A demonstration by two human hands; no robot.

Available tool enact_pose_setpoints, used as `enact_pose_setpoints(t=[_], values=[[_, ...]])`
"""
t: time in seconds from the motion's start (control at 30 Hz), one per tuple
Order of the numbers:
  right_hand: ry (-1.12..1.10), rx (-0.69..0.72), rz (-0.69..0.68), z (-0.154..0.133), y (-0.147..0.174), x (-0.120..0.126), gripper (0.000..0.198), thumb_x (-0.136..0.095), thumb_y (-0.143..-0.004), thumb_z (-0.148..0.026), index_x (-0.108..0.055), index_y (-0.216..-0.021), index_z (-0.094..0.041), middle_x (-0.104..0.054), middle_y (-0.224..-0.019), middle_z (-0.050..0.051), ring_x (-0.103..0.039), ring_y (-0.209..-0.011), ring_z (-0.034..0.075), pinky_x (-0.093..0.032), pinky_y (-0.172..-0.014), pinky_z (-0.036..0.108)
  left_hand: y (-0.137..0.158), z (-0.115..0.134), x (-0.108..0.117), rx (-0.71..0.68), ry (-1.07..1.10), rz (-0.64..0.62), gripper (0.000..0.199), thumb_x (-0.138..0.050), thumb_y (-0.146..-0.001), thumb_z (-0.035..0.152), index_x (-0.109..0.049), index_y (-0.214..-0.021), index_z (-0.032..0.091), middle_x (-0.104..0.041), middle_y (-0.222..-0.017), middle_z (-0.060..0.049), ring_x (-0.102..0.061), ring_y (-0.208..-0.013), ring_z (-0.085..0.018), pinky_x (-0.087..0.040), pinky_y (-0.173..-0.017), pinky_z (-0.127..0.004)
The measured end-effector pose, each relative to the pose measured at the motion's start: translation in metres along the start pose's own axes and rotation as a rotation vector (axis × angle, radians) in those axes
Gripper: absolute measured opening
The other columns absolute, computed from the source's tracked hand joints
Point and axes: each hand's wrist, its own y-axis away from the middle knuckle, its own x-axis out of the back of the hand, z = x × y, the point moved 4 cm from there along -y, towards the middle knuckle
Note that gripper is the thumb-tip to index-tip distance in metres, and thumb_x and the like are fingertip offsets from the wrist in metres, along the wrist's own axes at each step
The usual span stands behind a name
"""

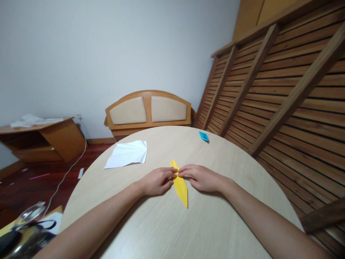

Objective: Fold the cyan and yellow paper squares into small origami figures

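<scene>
A folded strip of yellow paper [181, 190], pointed at its near end, lies on the round wooden table [215, 223]. From the left, my left hand [159, 180] rests on it with bent fingers at its upper middle. My right hand [201, 177] meets it there from the other side, fingertips close to those of the left. Both hands grip or press the paper; the fingertips partly cover its folds. Farther off on the table sit a small folded blue paper piece [204, 136] at the right and a creased white sheet [126, 154] at the left.
Slatted wooden boards [269, 82] lean along the right, near the table's edge. Behind the table stands a headboard [148, 109]. On the left are a low cabinet [59, 144], a white cable [67, 169] on the floor and a cluttered surface with clear plastic [29, 216].
</scene>
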Motion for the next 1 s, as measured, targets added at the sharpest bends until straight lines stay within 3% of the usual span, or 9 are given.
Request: enact_pose_setpoints(t=[0.1, 0.2, 0.3, 0.53, 0.77, 1.0], values=[[-0.002, -0.013, 0.005, -0.0014, 0.0009, 0.0025, 0.040, -0.053, -0.086, -0.011, -0.067, -0.122, -0.019, -0.066, -0.125, 0.008, -0.060, -0.116, 0.021, -0.045, -0.103, 0.033, 0.0009, 0.0002, -0.0001, 0.001, 0.044, 0.004, 0.029, -0.050, -0.091, 0.021, -0.062, -0.117, 0.016, -0.059, -0.137, -0.010, -0.054, -0.128, -0.021, -0.044, -0.110, -0.034], [-0.004, -0.016, 0.013, -0.0041, 0.0009, 0.0047, 0.033, -0.059, -0.087, -0.019, -0.069, -0.118, -0.020, -0.068, -0.122, 0.008, -0.061, -0.114, 0.021, -0.046, -0.100, 0.033, 0.0016, 0.0004, 0.0004, -0.006, 0.059, -0.009, 0.036, -0.051, -0.090, 0.022, -0.058, -0.125, 0.016, -0.060, -0.136, -0.011, -0.052, -0.131, -0.023, -0.043, -0.111, -0.036], [0.001, -0.017, 0.006, -0.0060, 0.0006, 0.0054, 0.029, -0.059, -0.088, -0.020, -0.071, -0.115, -0.021, -0.069, -0.121, 0.007, -0.061, -0.113, 0.021, -0.046, -0.100, 0.033, 0.0024, 0.0004, 0.0016, -0.010, 0.055, -0.016, 0.049, -0.053, -0.088, 0.022, -0.049, -0.136, 0.015, -0.061, -0.133, -0.013, -0.050, -0.133, -0.025, -0.044, -0.111, -0.039], [0.012, -0.008, 0.008, -0.0070, 0.0013, 0.0060, 0.026, -0.059, -0.090, -0.021, -0.071, -0.113, -0.021, -0.070, -0.118, 0.007, -0.062, -0.111, 0.021, -0.046, -0.098, 0.034, 0.0027, 0.0034, 0.0037, -0.056, 0.014, -0.042, 0.050, -0.051, -0.090, 0.025, -0.045, -0.139, 0.014, -0.059, -0.135, -0.016, -0.049, -0.134, -0.025, -0.044, -0.110, -0.040], [0.029, -0.007, 0.013, -0.0059, 0.0006, 0.0050, 0.028, -0.052, -0.093, -0.020, -0.070, -0.115, -0.021, -0.070, -0.118, 0.008, -0.063, -0.110, 0.020, -0.046, -0.097, 0.034, 0.0000, 0.0032, 0.0056, -0.101, -0.017, -0.023, 0.024, -0.046, -0.097, 0.025, -0.059, -0.115, 0.018, -0.059, -0.136, -0.011, -0.053, -0.128, -0.019, -0.042, -0.111, -0.036], [0.043, -0.025, 0.040, -0.0039, -0.0023, 0.0025, 0.028, -0.049, -0.092, -0.015, -0.070, -0.109, -0.020, -0.071, -0.113, 0.007, -0.063, -0.107, 0.020, -0.046, -0.096, 0.033, 0.0000, 0.0025, 0.0035, -0.026, -0.026, 0.007, 0.025, -0.051, -0.088, 0.018, -0.062, -0.111, 0.019, -0.062, -0.134, -0.008, -0.059, -0.122, -0.021, -0.048, -0.105, -0.035]])
